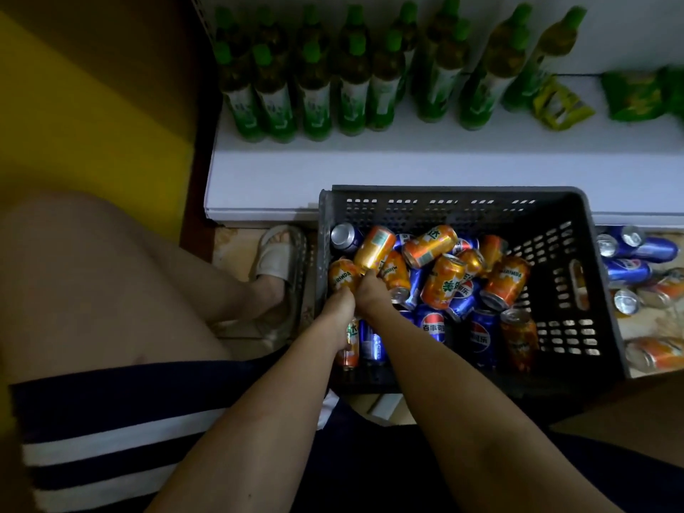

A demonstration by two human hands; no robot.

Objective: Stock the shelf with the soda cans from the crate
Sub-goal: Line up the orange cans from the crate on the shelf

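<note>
Left of the dark grey plastic crate [577, 231], a sandalled foot [279, 255] rests on the floor, and at the crate's left wall both hands are down among the cans. The left hand [338, 301] is curled around an orange Mirinda can [342, 277] lying against that wall, the word "MIRINDA" readable on its side. Just right of it, the right hand [372, 290] grips the lower end of a second orange can [374, 248] that tilts up toward the crate's back-left corner, its pale label panel too blurred to read. To do this step well, I judge each can should be lifted straight up clear of the loose heap so neighbours do not roll, then stood upright on the white shelf [407, 161] behind the crate, in the free strip in front of the green-capped bottles [314, 87]. Further right inside the crate lie more orange cans with Chinese characters and blue Pepsi cans [431, 325] showing the round red, white and blue emblem. Right of the crate, outside it, further blue and orange cans [629, 253] lie on the floor. No can stands on the shelf yet, so stocking looks barely begun.
</note>
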